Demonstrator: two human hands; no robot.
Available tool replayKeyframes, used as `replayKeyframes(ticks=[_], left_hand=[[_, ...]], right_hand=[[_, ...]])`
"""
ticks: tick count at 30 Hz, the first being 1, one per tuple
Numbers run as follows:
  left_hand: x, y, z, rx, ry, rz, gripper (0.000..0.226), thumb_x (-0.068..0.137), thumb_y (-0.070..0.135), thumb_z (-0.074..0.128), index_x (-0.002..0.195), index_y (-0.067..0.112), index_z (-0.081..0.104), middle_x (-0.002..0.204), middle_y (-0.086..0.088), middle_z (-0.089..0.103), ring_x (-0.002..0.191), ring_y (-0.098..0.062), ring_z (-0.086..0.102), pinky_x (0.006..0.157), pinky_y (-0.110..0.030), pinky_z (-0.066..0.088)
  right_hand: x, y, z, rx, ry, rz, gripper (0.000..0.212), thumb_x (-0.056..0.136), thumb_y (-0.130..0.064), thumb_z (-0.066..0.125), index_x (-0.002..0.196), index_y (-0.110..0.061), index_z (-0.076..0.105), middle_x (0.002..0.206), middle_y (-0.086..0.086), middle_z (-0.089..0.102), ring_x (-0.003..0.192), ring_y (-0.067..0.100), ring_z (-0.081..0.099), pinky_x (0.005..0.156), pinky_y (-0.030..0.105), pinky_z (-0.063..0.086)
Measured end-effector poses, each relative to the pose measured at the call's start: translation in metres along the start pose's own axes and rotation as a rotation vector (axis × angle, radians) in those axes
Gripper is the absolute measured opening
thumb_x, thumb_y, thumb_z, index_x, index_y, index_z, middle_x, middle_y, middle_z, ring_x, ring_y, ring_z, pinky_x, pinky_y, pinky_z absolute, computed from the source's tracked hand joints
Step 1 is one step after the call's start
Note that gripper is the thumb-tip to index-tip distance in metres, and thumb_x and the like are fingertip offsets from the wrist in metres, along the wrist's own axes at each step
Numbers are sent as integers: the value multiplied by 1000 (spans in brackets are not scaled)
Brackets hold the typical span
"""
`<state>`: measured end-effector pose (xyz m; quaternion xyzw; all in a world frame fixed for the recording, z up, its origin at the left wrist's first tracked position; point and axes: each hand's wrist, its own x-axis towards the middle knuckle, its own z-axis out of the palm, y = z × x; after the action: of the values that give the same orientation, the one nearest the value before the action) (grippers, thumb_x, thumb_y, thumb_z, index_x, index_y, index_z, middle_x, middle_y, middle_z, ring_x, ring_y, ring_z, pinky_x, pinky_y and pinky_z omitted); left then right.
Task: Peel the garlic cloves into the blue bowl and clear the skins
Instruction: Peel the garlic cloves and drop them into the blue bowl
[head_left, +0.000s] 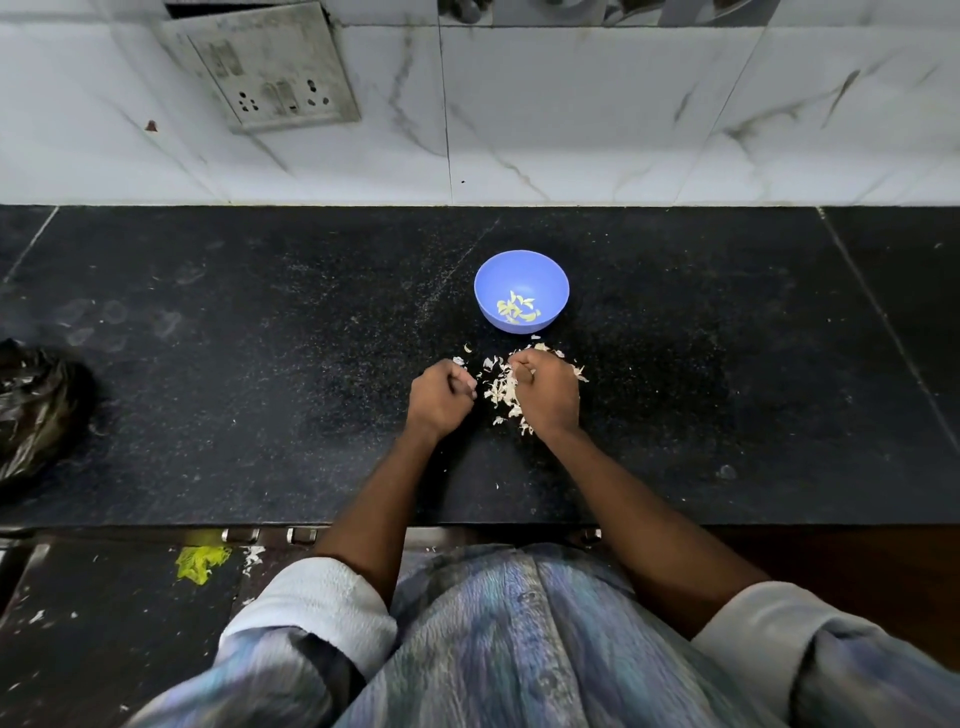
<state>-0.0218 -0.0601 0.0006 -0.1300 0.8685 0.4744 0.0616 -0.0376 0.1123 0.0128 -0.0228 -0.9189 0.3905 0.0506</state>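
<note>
One blue bowl stands on the black surface, near its middle and just beyond the hands. Inside it lies a small cluster of peeled cloves, pale yellow; they overlap, so an exact count cannot be told, though there look to be about six.

Two hands work just in front of the bowl. The left hand is curled into a fist, thumb against the fingers; whether its grip holds anything cannot be told. The right hand is also curled, resting on one loose pile of skins, with its fingertips down among them; whether that grip has closed on skins cannot be told either. A few stray flakes lie around the pile, toward the bowl.

One crumpled black bag sits at the left edge of the surface. One grimy socket plate hangs on the tiled wall. On the floor below lie one yellow scrap and scattered white bits.
</note>
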Motion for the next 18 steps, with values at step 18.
replayKeyframes(ticks=[18], left_hand=[[5,27,4,-340,-4,133,22,99,-2,65,101,11,82,88,0,81,78,-9,72,74,-26,59]], right_hand=[[14,-18,-16,740,-322,426,10,97,-9,65,95,-1,72,84,21,77,60,24,70,49,25,47]])
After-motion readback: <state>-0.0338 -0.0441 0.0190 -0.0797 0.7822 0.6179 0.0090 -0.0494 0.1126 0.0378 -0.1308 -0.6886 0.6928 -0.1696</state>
